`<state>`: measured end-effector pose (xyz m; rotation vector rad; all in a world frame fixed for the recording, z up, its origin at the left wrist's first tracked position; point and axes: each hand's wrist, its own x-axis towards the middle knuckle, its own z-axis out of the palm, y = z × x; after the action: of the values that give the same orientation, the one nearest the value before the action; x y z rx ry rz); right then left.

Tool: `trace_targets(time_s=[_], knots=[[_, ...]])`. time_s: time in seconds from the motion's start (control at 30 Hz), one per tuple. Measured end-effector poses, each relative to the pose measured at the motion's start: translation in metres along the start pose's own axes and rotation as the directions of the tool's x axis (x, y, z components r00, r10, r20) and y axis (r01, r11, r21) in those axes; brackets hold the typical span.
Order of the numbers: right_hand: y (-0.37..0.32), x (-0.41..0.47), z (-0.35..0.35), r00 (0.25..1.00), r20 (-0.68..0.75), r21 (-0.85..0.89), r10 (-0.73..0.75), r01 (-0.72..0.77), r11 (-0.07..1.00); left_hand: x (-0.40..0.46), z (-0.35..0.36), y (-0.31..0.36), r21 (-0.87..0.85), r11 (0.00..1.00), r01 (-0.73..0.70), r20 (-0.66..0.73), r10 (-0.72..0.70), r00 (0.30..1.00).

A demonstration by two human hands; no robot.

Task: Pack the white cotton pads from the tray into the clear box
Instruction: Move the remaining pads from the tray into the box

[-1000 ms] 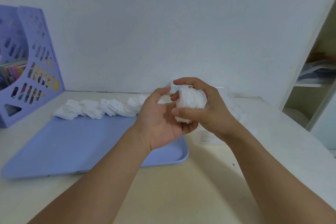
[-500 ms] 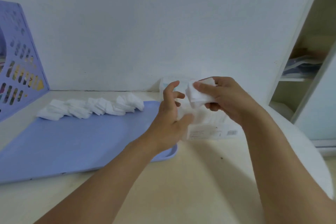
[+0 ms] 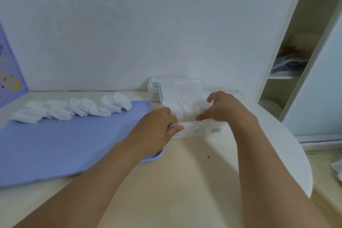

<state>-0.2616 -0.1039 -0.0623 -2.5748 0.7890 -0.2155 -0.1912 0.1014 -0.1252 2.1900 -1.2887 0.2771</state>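
The setting looked like a home room or small study corner. A pale wooden desk (image 3: 185,181) stood against a plain white wall (image 3: 148,24), with a lilac perforated file holder (image 3: 9,72) at far left and an open shelving unit (image 3: 288,72) holding stacked items at right.

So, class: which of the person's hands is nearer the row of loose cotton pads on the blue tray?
Left. The left hand is at the clear box's tray-side end, right of the row of cotton pads. The right hand is farther right.

Fluffy cotton pads (image 3: 74,109), glossy plastic box (image 3: 199,131)
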Motion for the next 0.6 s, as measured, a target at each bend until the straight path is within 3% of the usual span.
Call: trace_targets(time_s=[0.17, 0.33, 0.47, 0.6], knots=[[-0.001, 0.002, 0.003, 0.997, -0.071, -0.167, 0.034, -0.045, 0.985, 0.001, 0.0, 0.002, -0.025, 0.999, 0.02, 0.005, -0.02, 1.0], [0.002, 0.013, 0.013, 0.996, -0.08, -0.145, 0.024, -0.036, 0.989, -0.001, 0.0, -0.004, -0.056, 0.998, 0.007, -0.007, -0.008, 1.0], [0.012, 0.023, 0.014, 0.993, 0.109, 0.1, 0.039, -0.05, 0.994, -0.002, 0.0, -0.009, -0.084, 0.996, 0.006, -0.004, -0.007, 1.0], [0.014, 0.026, 0.017, 0.993, 0.113, 0.223, 0.016, -0.041, 0.974, -0.003, -0.001, -0.007, -0.111, 0.994, 0.005, 0.008, -0.004, 1.0]])
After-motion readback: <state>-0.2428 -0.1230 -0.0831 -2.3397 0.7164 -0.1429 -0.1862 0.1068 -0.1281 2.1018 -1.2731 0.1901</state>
